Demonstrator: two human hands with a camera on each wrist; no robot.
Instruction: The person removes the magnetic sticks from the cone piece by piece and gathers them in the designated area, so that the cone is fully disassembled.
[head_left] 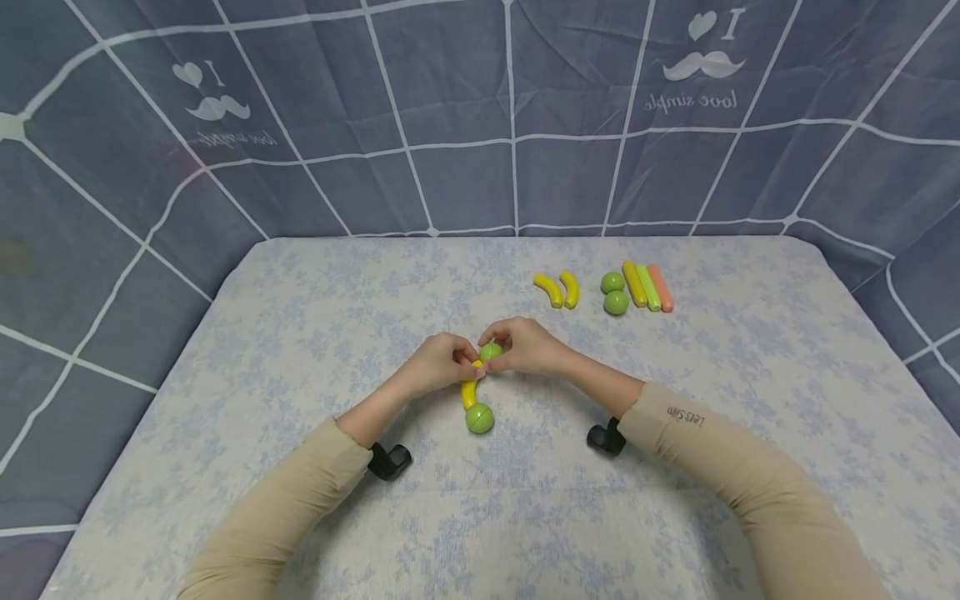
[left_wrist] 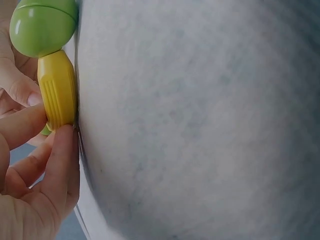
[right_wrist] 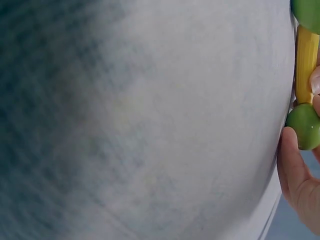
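In the head view, my left hand (head_left: 437,364) pinches the far end of a curved yellow stick (head_left: 468,394) between thumb and fingers. The stick's near end meets a green ball (head_left: 480,418) with a seam line around it. A second green ball (head_left: 491,352) is held by my right hand (head_left: 528,348), right at the stick's far end. Fingers partly cover that meeting point. The left wrist view shows the yellow stick (left_wrist: 59,92) with grooves along its side, against the near ball (left_wrist: 45,27). My right fingertips hold the far ball (right_wrist: 304,125) in the right wrist view.
Farther back on the patterned tablecloth (head_left: 360,292) lie two curved yellow sticks (head_left: 570,290) and two green balls (head_left: 616,302). Beside them are straight sticks in yellow (head_left: 634,284), light green (head_left: 648,288) and coral (head_left: 661,289). A checked curtain (head_left: 457,187) stands behind the table.
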